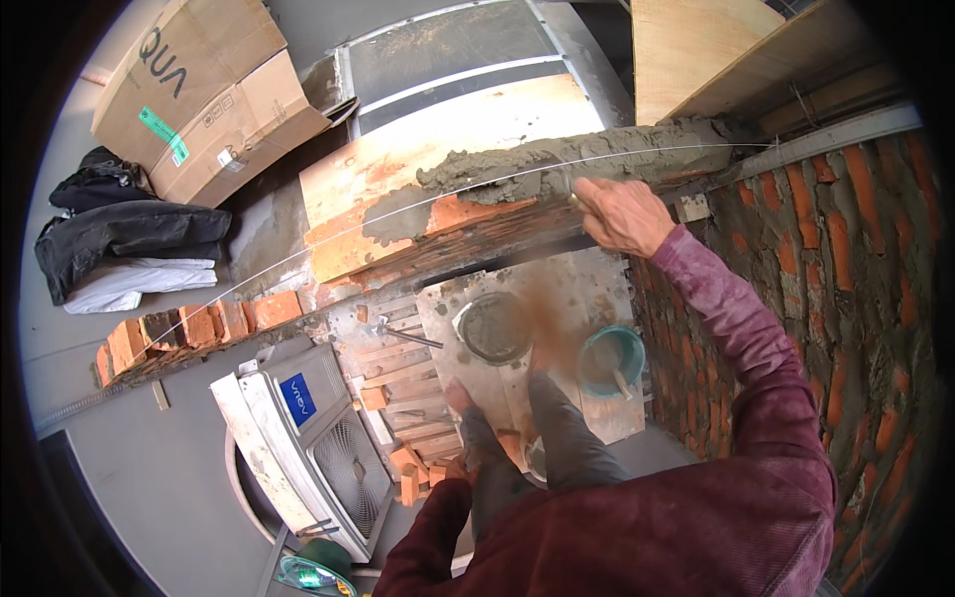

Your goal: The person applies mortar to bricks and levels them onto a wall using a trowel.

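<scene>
My right hand (622, 214) is closed on a trowel (572, 189), its blade in the wet grey mortar (497, 169) spread along the top of a brick wall (473, 211). A white string (667, 147) stretches over that mortar. My left hand (456, 466) hangs low beside my leg, near a small pile of orange bricks (408, 478); its fingers are too small and shaded to read. On the board (567, 418) at my feet are a round container of mortar (494, 320) and a teal bucket (597, 368) with a handle sticking out.
Cardboard box (199, 139) and dark clothing (129, 234) lie at upper left. A plywood sheet (418, 129) lies behind the wall; panels (686, 50) stand upper right. An air-conditioner unit (328, 448) and green helmet-like object (318, 562) sit lower left. A mortar-smeared brick wall (816, 328) borders my right.
</scene>
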